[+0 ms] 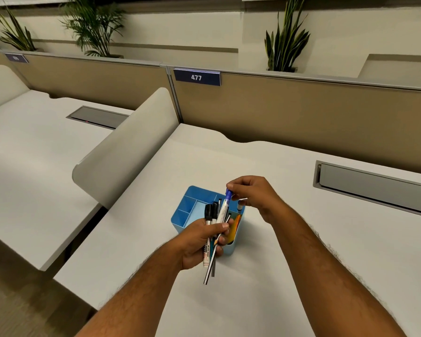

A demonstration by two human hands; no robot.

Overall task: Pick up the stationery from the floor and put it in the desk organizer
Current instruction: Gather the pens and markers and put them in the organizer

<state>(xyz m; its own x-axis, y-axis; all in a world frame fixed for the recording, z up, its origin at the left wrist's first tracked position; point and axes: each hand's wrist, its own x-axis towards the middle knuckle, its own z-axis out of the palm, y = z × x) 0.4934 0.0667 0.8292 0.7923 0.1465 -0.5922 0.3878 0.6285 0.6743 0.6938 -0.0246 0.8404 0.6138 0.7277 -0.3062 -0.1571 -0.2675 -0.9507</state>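
Left hand (201, 242): gripping a bundle of markers (210, 237), leaning upright.
Right hand (251, 194): pinching the blue-capped pen (225, 206) directly over the organizer (181, 216), nearer.

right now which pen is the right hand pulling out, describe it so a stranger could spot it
On the white desk below the 477 sign stands a blue organizer. Over it the left hand grips a bundle of markers and pens, and the right hand pinches the top of one. It is the blue-capped pen, with a clear barrel, unlike the black-capped markers beside it.
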